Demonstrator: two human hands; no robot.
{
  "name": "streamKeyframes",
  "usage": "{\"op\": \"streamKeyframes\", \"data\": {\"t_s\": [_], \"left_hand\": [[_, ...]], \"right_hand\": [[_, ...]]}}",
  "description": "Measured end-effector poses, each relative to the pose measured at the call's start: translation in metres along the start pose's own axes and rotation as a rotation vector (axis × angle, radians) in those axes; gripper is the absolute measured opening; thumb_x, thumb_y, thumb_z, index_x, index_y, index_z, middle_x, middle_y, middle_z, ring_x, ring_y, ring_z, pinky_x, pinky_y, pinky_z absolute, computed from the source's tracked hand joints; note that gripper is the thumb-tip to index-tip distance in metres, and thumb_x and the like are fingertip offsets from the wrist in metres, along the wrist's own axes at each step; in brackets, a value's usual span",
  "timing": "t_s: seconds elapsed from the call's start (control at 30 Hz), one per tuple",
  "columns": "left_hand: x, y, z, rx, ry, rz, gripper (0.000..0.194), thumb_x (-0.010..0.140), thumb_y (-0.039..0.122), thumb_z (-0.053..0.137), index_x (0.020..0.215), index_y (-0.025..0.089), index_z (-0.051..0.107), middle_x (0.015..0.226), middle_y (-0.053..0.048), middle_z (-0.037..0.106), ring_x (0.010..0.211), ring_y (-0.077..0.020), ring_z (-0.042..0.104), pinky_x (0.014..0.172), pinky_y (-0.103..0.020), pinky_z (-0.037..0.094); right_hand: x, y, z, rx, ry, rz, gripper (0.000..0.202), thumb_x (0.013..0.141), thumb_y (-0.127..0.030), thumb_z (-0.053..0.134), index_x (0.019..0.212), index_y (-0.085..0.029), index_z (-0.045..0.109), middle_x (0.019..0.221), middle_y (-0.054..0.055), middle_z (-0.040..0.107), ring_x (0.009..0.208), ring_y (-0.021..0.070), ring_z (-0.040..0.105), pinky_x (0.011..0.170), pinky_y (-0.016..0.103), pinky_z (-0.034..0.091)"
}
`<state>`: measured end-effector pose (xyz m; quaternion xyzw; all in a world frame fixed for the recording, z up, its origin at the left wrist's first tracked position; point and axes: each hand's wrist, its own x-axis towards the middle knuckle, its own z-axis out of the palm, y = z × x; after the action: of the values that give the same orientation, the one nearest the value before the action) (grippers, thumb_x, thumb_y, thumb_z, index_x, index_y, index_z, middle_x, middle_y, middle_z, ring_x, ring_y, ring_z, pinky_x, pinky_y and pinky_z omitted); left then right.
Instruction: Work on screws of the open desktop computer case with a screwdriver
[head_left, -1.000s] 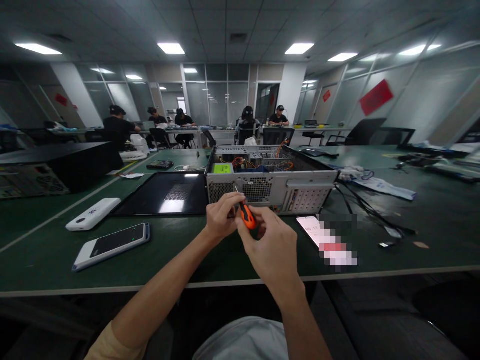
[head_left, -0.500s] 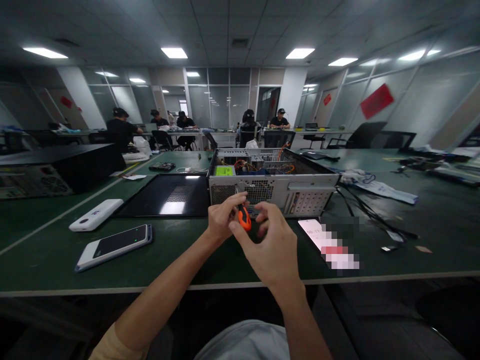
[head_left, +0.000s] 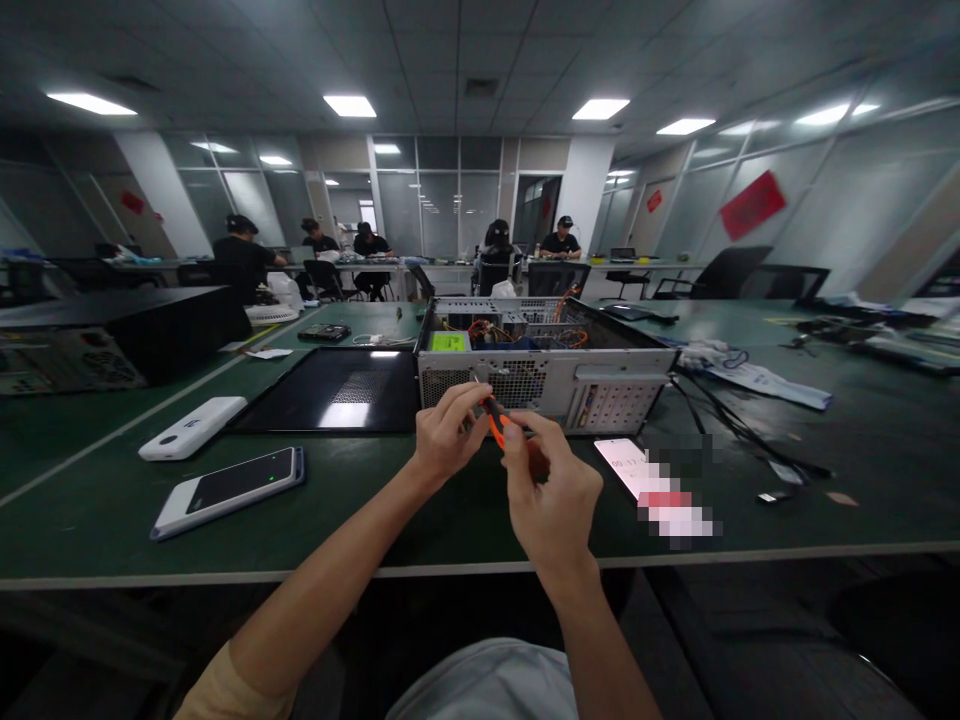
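While driving the orange-handled screwdriver (head_left: 493, 421) at the rear panel of the open computer case (head_left: 544, 372), keep the shaft square to the perforated grille and press straight in, so the tip does not cam out of the screw head; the screw itself too small to make out. Left hand (head_left: 444, 434) closed around the shaft near the tip, steadying it against the case. Right hand (head_left: 551, 490) pinching the handle's end between thumb and fingertips, placed to twist. Best turned in short rolls of the fingers, wrist kept low on the green table (head_left: 465, 520). Just right of the right hand, a smartphone (head_left: 624, 462) lying face up, close enough to be knocked by the elbow. Black cables (head_left: 739, 428) trailing from the case's right corner across the table. Left of the case, a black side panel (head_left: 337, 390) lying flat; nearer, a second phone (head_left: 229, 488) and a white power bank (head_left: 193, 428). Other people (head_left: 240, 258) seated at far desks, well apart.
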<state>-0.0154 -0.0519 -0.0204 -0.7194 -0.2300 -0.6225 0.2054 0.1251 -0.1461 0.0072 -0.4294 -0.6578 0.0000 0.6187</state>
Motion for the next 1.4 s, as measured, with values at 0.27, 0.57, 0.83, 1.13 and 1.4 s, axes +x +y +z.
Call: {"op": "streamKeyframes", "data": {"t_s": [0.27,0.57,0.83,1.13,1.4], "left_hand": [[0.001,0.001,-0.002,0.012,-0.006,0.032,0.023,0.099,0.014,0.054,0.119,0.017,0.065,0.110,-0.010,0.077,0.070,-0.0083,0.071,0.056,-0.015,0.054],[-0.003,-0.003,0.003,0.042,0.021,-0.020,0.022,0.094,0.025,0.070,0.114,0.018,0.064,0.100,-0.004,0.076,0.054,-0.0028,0.059,0.047,-0.013,0.046],[-0.003,-0.004,0.003,-0.015,0.070,-0.086,0.017,0.092,0.022,0.072,0.107,0.018,0.064,0.100,-0.002,0.072,0.052,-0.0016,0.057,0.046,-0.012,0.044],[-0.002,-0.002,-0.001,-0.060,0.044,-0.112,0.017,0.102,0.030,0.056,0.109,0.018,0.066,0.103,-0.006,0.075,0.058,-0.0060,0.064,0.051,-0.016,0.050],[0.000,0.000,0.001,0.008,0.040,-0.083,0.013,0.101,0.023,0.056,0.109,0.017,0.064,0.102,-0.007,0.076,0.050,-0.0027,0.059,0.047,-0.013,0.046]], "right_hand": [[-0.001,-0.003,-0.007,0.036,-0.135,0.059,0.030,0.088,-0.040,0.073,0.110,-0.019,0.068,0.074,0.000,0.073,0.055,0.0130,0.065,0.054,0.023,0.052],[-0.001,-0.002,0.001,0.091,-0.284,0.270,0.054,0.099,-0.060,0.051,0.062,-0.020,0.060,0.049,-0.002,0.057,0.044,0.0112,0.055,0.049,0.023,0.038],[-0.002,-0.007,0.014,1.092,-0.447,0.856,0.057,0.084,-0.076,0.060,0.075,-0.020,0.057,0.052,-0.008,0.041,0.038,0.0065,0.028,0.035,0.020,0.022],[-0.010,-0.011,0.023,1.357,-0.494,0.811,0.049,0.102,-0.058,0.040,0.080,-0.021,0.062,0.053,-0.009,0.031,0.039,0.0079,0.018,0.033,0.019,0.022],[-0.007,0.018,-0.003,0.354,-0.025,-0.024,0.039,0.094,-0.031,0.066,0.132,-0.025,0.062,0.130,0.011,0.064,0.091,0.0183,0.068,0.065,0.029,0.059]]}}
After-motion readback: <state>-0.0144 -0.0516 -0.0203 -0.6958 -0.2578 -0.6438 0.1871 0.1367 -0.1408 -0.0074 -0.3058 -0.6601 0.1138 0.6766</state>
